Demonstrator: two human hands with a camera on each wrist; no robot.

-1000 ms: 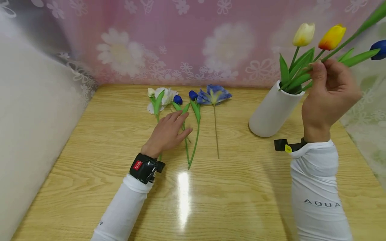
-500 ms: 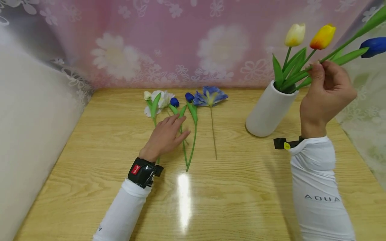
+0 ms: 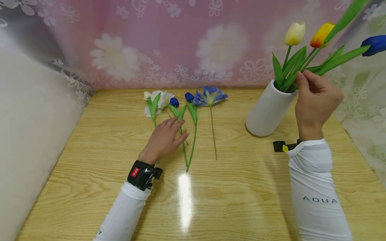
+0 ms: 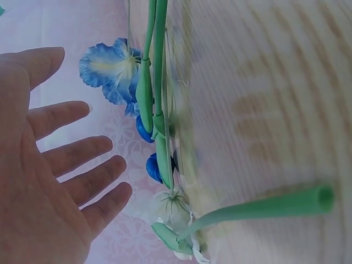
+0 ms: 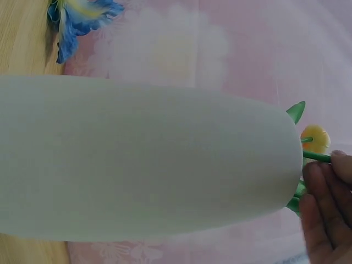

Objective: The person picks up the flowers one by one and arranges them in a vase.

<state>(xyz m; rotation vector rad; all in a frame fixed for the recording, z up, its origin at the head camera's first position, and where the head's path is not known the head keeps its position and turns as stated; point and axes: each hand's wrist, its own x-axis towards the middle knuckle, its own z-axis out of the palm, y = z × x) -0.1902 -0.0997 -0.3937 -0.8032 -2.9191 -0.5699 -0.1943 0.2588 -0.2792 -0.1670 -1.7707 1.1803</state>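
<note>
In the head view my right hand (image 3: 319,100) pinches a thin green flower stem (image 5: 315,156) at the mouth of the white vase (image 3: 266,110). That stem's long leaf (image 3: 345,21) rises past the top edge, and its bloom is out of view. The vase holds a white tulip (image 3: 295,34), a yellow-orange tulip (image 3: 321,35) and a blue tulip (image 3: 374,46). My left hand (image 3: 163,138), fingers spread and holding nothing, hovers over flowers on the table: two small blue tulips (image 3: 174,102), a small white tulip (image 3: 147,96) and a ruffled white flower (image 3: 164,98).
A blue ruffled flower (image 3: 210,96) on a thin brown stem lies between the tulips and the vase. The wooden table (image 3: 226,201) meets a pink floral curtain (image 3: 169,43) at the back. A pale wall covering (image 3: 33,110) borders the left side.
My right hand has moved down and left to the vase mouth, taking the stem deeper inside. The stem's leaf has swung left, now overlapping the yellow-orange tulip. My left hand has barely moved.
</note>
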